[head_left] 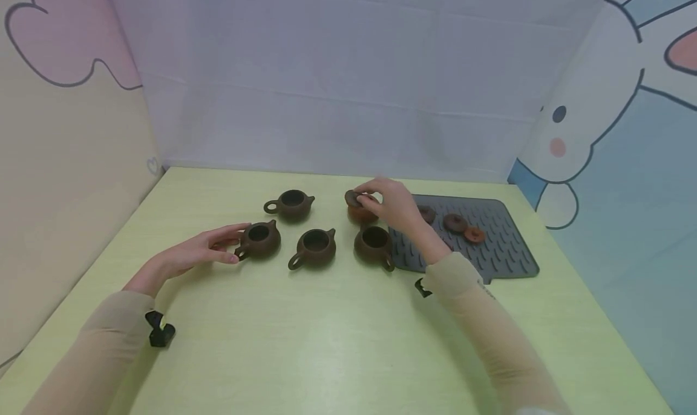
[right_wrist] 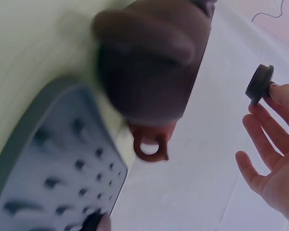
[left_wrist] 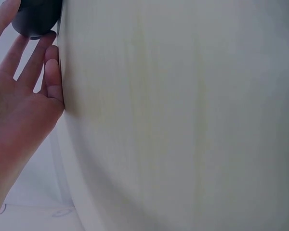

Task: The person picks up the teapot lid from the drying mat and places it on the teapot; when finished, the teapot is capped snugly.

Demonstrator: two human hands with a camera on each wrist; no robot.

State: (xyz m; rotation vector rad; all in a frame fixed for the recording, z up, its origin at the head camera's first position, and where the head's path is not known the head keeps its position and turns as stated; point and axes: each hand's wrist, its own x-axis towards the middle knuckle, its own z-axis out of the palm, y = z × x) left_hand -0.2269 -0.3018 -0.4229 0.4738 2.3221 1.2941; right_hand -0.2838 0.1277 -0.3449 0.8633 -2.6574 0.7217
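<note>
Your right hand [head_left: 394, 203] pinches dark lid [head_left: 352, 198]; your left hand [head_left: 196, 253] touches dark pot [head_left: 264, 245], fingers relaxed. Four dark pots [head_left: 320, 257] lidless; three visible lids [head_left: 455, 223] remain on mat [head_left: 514, 256].

"Where's the head camera?"
"High on the near side of the grey mat [head_left: 512, 245], facing forward and down, well back."
"The right wrist's?"
"Low, just in front of the mat, tilted, facing the backdrop [right_wrist: 221, 144], close to a dark teapot [right_wrist: 144, 86] the head view shares."
"The left's?"
"Well left of the mat, turned sideways, near the tabletop [left_wrist: 168, 120], sharing the left hand [head_left: 196, 251] with the head view."
</note>
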